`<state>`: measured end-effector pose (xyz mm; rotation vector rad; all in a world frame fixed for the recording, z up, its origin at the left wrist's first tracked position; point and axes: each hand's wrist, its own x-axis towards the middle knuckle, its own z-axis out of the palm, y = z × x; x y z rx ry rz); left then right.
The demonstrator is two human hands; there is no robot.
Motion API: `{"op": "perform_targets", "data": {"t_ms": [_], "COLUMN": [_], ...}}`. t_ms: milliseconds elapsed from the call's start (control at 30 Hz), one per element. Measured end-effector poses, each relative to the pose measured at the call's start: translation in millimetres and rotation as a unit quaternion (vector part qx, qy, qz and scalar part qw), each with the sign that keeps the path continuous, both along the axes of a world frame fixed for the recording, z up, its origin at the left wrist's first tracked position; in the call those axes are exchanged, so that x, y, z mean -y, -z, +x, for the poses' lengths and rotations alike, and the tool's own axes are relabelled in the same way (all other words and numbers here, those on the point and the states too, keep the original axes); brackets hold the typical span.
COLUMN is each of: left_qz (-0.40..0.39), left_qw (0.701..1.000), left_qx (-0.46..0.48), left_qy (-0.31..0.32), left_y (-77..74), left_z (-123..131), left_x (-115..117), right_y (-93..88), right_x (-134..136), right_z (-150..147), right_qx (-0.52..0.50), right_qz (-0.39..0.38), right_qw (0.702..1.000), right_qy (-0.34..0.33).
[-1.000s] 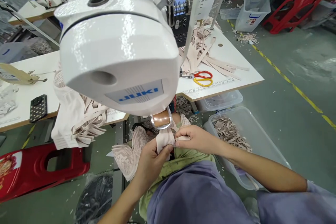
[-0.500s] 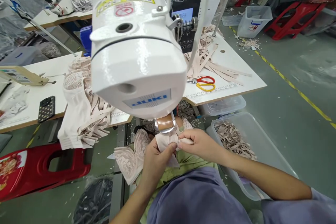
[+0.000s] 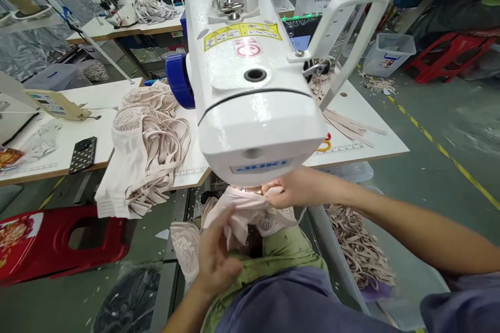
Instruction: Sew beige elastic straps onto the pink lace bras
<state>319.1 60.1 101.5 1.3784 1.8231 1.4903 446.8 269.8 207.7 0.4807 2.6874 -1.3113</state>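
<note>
A pale pink bra (image 3: 238,210) hangs at the front of the white sewing machine (image 3: 261,125), its upper edge just below the machine's head and its lower folds over the green cloth (image 3: 289,247) on the person's lap. The right hand (image 3: 289,190) is close beneath the machine's head, thumb and fingers pinching a pale strip (image 3: 275,191) at the bra's upper right. The left hand (image 3: 214,255) is blurred, with thumb and fingers spread apart in front of the bra; whether its fingertips touch the fabric cannot be told. A lace cup (image 3: 185,247) hangs out to the left of that hand. On the table to the left, a stack of similar bras (image 3: 133,161) drapes over the edge, with a dark patterned phone (image 3: 83,154) beside it. On the right part of the white table (image 3: 361,108), scissors (image 3: 324,144) show partly behind the machine, near loose pale strips (image 3: 351,127). Below the right forearm, a clear tub (image 3: 414,281) holds a heap of narrow straps (image 3: 357,244).
</note>
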Motion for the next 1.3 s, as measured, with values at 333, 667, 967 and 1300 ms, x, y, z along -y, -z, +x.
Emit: {"op": "perform_targets", "data": {"t_ms": [333, 667, 967, 1300], "left_qz": [-0.027, -0.055, -0.057, -0.08], "left_qw": [0.929, 0.929, 0.911, 0.923], "left_qx": [-0.338, -0.356, -0.408, -0.367], "left_qy": [0.152, 0.09, 0.024, 0.082], "left_y": [-6.0, -13.0, -17.2, -32.7], "left_z": [-31, -8, 12, 3], "left_x": [-39, -26, -26, -25], "right_y": [3.4, 56.9, 57.1, 71.0], "right_x": [3, 15, 15, 21], "right_z": [-9, 27, 20, 29], "right_qx": [-0.012, -0.205, -0.245, -0.395], "right_qz": [0.107, 0.17, 0.136, 0.392], "right_qw": [0.994, 0.958, 0.953, 0.829], "right_qy": [-0.004, 0.105, 0.117, 0.063]}}
